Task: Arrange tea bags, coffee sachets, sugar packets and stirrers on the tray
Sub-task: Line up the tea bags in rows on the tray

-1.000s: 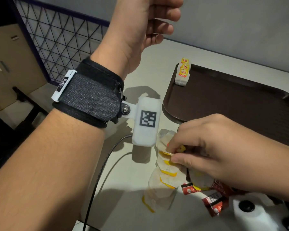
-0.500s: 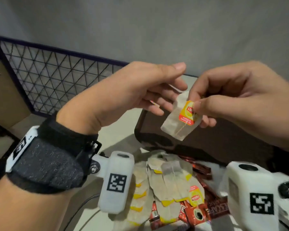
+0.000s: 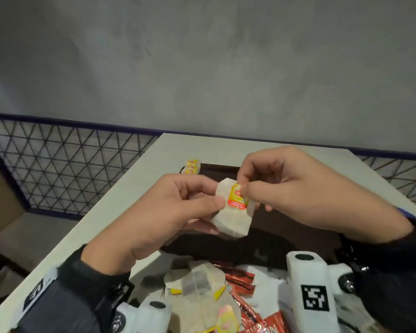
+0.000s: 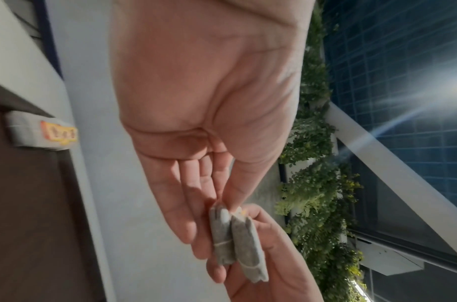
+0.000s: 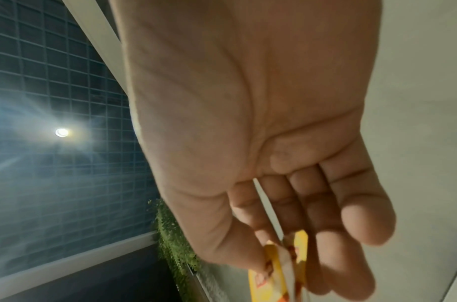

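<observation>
Two white tea bags [image 3: 231, 219] with a yellow-red tag are held in the air above the dark brown tray [image 3: 216, 168]. My left hand [image 3: 214, 205] pinches their left edge between thumb and fingers. My right hand [image 3: 241, 188] pinches the tag at the top. In the left wrist view the tea bags [image 4: 235, 241] show edge-on, side by side, in my left hand [image 4: 222, 202]. The right wrist view shows the yellow tag [image 5: 273, 271] between thumb and forefinger of my right hand [image 5: 271, 251]. A small stack of tea bags [image 3: 190, 167] stands at the tray's far left corner.
A loose pile of tea bags [image 3: 202, 284] and red coffee sachets [image 3: 240, 280] lies on the white table [image 3: 139, 188] in front of the tray. A wire mesh fence [image 3: 70, 169] runs along the table's left and far sides. A grey wall stands behind.
My right hand lifted a tea bag off the pile and brought it to my left hand. Now both hands hold the tea bags together above the tray.
</observation>
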